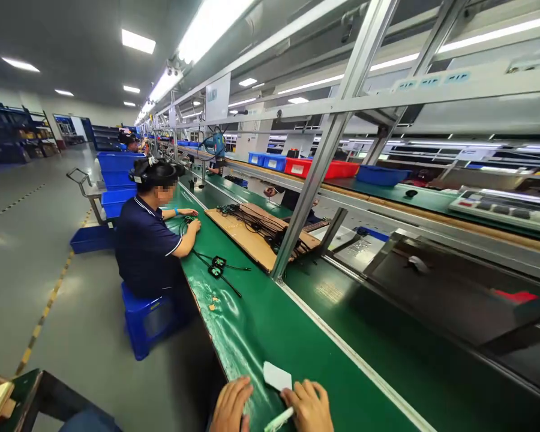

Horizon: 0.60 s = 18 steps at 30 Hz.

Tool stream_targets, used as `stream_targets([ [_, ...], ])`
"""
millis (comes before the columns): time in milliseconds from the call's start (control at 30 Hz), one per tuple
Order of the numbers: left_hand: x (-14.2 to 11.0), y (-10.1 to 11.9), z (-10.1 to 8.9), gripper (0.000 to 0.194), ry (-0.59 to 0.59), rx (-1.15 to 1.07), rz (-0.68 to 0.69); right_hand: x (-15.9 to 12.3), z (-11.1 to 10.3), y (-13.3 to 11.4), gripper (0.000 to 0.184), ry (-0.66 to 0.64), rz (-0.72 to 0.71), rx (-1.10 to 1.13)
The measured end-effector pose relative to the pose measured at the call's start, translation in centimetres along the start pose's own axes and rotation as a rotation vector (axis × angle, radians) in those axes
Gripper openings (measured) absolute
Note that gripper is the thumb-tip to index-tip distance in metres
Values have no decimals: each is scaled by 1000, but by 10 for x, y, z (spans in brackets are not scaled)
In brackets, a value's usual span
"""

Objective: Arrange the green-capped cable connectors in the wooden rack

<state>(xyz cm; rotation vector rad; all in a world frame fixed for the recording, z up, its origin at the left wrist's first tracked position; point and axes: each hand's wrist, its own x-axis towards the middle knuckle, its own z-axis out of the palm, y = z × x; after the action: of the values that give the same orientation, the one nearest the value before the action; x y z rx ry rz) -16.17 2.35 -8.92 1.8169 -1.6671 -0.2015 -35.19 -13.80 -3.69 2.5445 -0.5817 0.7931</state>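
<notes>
At the bottom of the view, my left hand (233,403) rests at the near edge of the green bench, its fingers stretched out and holding nothing. My right hand (309,405) lies to its right with curled fingers, closed on a narrow white stick-like piece (279,420) that sticks out toward the left hand. What this piece is exactly, I cannot make out. A small flat white card (277,377) lies just beyond both hands, and the right fingertips reach its near corner.
A co-worker (148,240) sits on a blue stool (146,324) farther along the green bench (288,327), handling cables. Small black parts with cables (216,267) lie nearby. Cardboard (234,231) carries more cables. A metal post (315,186) rises on the right; red bins (321,168) stand behind.
</notes>
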Motion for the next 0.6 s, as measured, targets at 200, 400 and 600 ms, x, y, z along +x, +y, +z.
stream_targets([
  [200, 46, 44, -19, 64, -291, -83, 129, -34, 4, -12, 21, -129, 144, 135],
  [400, 49, 53, -1, 58, -457, -85, 90, -45, -5, 25, 33, -132, 555, 502],
  [600, 63, 71, 3, 67, -416, -52, 133, -10, 9, 37, 86, -195, 1244, 1008],
])
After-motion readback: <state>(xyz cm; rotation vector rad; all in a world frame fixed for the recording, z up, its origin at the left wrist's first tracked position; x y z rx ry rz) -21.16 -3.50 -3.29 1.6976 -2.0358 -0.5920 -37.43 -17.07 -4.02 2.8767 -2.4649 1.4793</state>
